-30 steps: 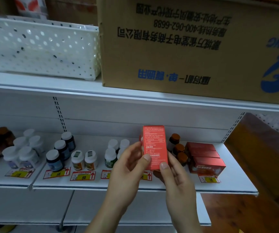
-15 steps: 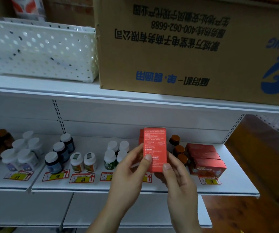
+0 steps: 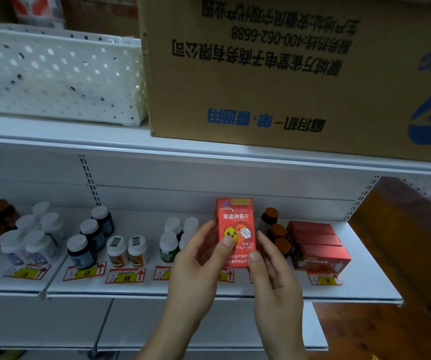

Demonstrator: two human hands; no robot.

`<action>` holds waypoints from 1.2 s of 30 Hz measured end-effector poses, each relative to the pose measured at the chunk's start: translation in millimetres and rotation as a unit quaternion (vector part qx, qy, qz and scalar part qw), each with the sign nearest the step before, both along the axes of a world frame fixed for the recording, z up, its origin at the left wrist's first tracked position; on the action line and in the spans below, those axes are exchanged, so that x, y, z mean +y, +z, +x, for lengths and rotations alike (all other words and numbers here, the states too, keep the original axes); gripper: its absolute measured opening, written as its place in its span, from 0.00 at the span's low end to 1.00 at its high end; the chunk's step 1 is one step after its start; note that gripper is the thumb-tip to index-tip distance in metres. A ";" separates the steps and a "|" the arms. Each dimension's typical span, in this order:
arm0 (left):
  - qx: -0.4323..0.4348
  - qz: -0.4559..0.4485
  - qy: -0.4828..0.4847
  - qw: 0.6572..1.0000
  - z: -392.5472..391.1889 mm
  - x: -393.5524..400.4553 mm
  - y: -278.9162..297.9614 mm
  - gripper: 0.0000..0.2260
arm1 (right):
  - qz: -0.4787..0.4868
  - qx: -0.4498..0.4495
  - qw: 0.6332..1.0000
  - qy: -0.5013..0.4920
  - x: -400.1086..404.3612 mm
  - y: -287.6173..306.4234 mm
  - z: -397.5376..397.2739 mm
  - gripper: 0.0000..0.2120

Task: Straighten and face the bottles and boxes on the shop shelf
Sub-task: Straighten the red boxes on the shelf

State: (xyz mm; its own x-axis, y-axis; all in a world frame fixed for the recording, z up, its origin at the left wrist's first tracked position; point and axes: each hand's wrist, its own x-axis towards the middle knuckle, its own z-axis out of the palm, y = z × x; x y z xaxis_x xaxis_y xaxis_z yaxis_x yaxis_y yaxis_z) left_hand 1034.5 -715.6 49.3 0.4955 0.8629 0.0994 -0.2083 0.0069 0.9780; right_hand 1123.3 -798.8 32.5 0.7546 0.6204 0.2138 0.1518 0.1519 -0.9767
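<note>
Small red box [image 3: 235, 231] held upright above the front of the white shelf [image 3: 360, 284], printed face with yellow chick toward the camera. Left hand [image 3: 196, 263] wrapped round the box's left edge, thumb pressed on the front; right hand [image 3: 274, 266] closed on its right edge, thumb at the lower corner. Just right of it, amber-capped brown bottles [image 3: 274, 227], then a stack of red boxes [image 3: 318, 245]. To the left, white-capped bottles [image 3: 126, 249] in rows behind yellow price tags [image 3: 126, 276]. Overhead, cardboard carton [image 3: 287, 74] beside a white perforated basket [image 3: 58, 76].

White shelf [image 3: 365, 289] — capped bottles [image 3: 92, 240] in rows, red boxes [image 3: 318, 245], price tags [image 3: 126, 276] along its front
</note>
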 end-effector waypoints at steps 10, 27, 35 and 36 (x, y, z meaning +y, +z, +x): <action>0.001 0.006 -0.011 1.000 1.5 0.4 -9.0 0.19 | 0.003 0.023 1.000 -0.001 2.6 2.5 0.0 0.16; 0.037 0.051 -0.010 0.998 0.4 3.7 -1.6 0.15 | 0.025 -0.055 0.996 -0.062 5.2 1.8 1.9 0.16; 0.040 0.061 -0.014 0.997 -2.0 7.9 -6.5 0.15 | 0.012 -0.029 0.999 0.042 -1.3 9.3 10.4 0.18; 0.045 0.065 -0.015 0.997 -1.5 8.6 -7.4 0.15 | 0.014 -0.031 0.999 0.040 -1.1 9.0 10.7 0.18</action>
